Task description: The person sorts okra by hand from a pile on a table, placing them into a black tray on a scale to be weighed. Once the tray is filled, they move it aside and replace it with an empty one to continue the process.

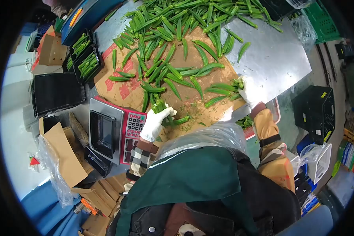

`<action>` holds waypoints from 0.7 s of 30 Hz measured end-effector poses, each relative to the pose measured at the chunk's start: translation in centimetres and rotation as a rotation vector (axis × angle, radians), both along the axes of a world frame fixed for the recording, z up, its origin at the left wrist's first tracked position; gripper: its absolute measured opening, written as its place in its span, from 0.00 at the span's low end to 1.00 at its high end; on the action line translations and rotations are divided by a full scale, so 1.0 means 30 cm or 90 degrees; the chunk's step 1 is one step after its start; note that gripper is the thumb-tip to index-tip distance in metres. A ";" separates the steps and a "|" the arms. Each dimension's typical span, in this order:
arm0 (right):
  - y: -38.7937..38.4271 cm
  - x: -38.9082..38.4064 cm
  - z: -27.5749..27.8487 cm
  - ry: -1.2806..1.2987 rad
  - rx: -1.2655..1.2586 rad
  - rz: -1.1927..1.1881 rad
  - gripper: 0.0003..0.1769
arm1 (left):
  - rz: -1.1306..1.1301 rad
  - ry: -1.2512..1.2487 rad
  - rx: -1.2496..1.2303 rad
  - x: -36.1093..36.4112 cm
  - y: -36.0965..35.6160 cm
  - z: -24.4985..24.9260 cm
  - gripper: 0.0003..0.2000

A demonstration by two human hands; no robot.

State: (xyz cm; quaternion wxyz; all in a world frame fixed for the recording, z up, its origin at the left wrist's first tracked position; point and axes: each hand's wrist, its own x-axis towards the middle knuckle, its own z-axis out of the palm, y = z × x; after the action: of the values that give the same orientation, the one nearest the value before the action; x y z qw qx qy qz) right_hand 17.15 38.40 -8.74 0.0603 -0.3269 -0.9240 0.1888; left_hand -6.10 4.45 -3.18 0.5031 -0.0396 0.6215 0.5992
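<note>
Okra pods (173,23) are heaped at the back of the metal table (275,55) and lie loose over a flattened cardboard sheet (177,90). My left hand (155,124), in a white glove, is closed around several pods near the sheet's front left. At the sheet's right edge, my right hand (247,91), gloved too, grips the stem ends of several pods that point left. A red and silver scale (129,129) stands left of my left hand, with a black tray (102,133) on it.
Black trays holding okra (87,66) stand at the back left, near a stack of black trays (57,93). Open cardboard boxes (63,151) lie at the left. A black crate (314,114) and a white basket (318,163) are at the right.
</note>
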 end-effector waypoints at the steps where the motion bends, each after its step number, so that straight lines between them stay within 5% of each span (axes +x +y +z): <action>1: 0.016 -0.004 0.000 0.023 -0.063 -0.027 0.15 | -0.013 0.029 0.003 -0.007 -0.014 -0.007 0.08; 7: 0.042 0.033 0.068 0.214 -0.181 -0.102 0.22 | 0.052 0.201 -0.057 -0.034 -0.112 0.082 0.10; 10: -0.005 0.068 0.112 0.115 -0.099 -0.042 0.22 | 0.138 0.191 -0.062 -0.043 -0.132 0.143 0.09; 15: -0.168 0.002 0.200 0.270 -0.815 -0.176 0.15 | 0.154 0.279 -0.078 -0.110 -0.134 0.125 0.10; 21: -0.317 -0.086 0.193 0.288 -1.092 -0.248 0.19 | -0.024 0.638 -0.189 -0.164 0.038 0.066 0.10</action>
State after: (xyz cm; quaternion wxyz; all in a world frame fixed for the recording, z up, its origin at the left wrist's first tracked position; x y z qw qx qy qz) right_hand 14.57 28.89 -2.96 0.0071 -0.3651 -0.3605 0.8583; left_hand -11.02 5.59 -1.21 0.1436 0.1923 0.8649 0.4409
